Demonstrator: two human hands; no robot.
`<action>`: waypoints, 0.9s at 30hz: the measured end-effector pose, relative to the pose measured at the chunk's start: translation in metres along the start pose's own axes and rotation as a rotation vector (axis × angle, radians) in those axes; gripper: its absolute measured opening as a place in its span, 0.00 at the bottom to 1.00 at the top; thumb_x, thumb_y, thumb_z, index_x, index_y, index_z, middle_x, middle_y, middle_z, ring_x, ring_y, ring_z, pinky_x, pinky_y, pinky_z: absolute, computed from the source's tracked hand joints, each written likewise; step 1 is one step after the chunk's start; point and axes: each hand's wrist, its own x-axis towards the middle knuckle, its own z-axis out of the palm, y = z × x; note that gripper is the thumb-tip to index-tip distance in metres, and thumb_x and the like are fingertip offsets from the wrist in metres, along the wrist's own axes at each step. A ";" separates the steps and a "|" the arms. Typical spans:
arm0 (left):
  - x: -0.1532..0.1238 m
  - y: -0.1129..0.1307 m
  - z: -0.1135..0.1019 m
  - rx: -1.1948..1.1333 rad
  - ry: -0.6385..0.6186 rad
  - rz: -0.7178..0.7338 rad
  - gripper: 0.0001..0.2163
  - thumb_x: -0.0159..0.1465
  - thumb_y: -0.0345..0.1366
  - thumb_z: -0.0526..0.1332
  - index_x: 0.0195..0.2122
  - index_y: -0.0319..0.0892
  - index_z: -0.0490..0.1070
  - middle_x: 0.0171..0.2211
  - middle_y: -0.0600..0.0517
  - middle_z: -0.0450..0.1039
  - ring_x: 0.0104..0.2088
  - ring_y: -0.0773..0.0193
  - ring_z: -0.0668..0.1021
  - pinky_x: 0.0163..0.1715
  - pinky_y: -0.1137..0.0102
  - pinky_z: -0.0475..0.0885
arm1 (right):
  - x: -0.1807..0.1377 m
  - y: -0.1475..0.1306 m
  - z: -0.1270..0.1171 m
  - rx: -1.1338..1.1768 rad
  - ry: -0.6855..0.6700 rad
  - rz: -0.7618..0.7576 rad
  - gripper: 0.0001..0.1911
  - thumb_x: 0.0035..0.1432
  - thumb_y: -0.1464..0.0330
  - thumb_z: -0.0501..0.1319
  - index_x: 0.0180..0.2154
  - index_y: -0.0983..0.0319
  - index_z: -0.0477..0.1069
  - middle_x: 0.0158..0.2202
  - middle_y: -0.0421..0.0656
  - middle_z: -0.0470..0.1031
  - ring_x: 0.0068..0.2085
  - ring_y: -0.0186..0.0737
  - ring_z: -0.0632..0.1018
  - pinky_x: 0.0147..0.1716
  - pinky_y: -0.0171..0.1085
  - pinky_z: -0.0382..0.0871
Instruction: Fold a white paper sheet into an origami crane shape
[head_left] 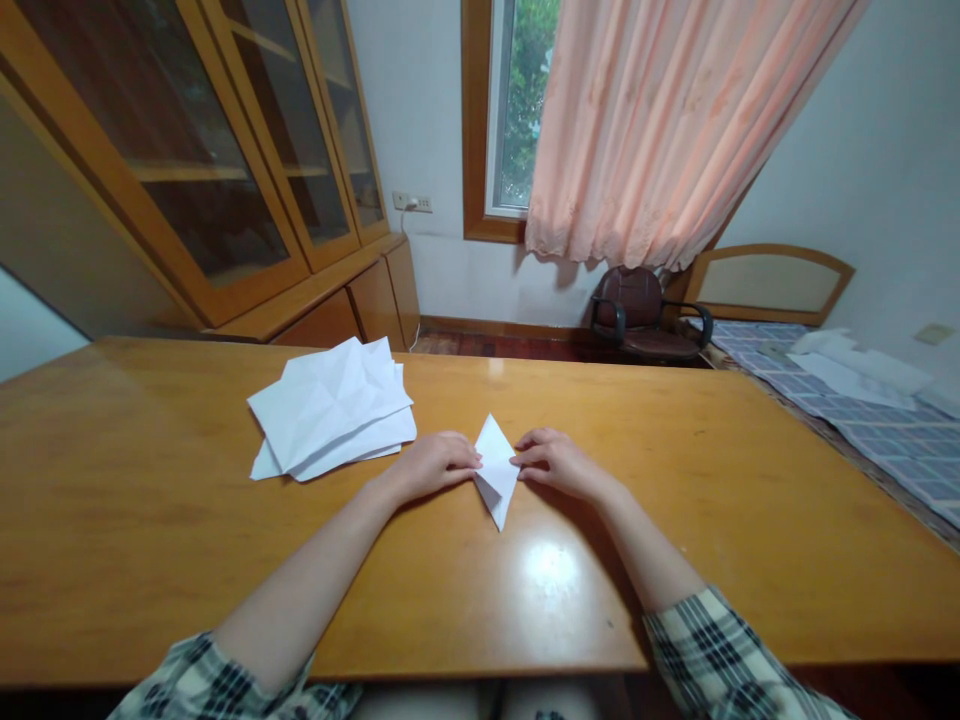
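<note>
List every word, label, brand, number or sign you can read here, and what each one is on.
None can be read.
Folded paper: no writing shows.
Stack of paper: creases show, but no writing.
Wall socket: any marking is too small to read.
Dark marks at the bottom edge: cut off and unreadable.

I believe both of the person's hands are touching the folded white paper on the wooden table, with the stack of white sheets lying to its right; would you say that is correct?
Not quite: the stack of white sheets lies to the left of the folded white paper, as the head view shows. The left hand and right hand do touch that paper on the wooden table.
</note>
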 end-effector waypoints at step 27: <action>0.012 0.021 0.017 0.501 0.123 -0.317 0.13 0.68 0.40 0.48 0.34 0.40 0.68 0.36 0.46 0.66 0.41 0.54 0.67 0.41 0.61 0.63 | 0.014 -0.020 0.031 -0.188 0.257 0.378 0.16 0.62 0.57 0.55 0.32 0.61 0.73 0.39 0.46 0.69 0.43 0.43 0.67 0.42 0.40 0.58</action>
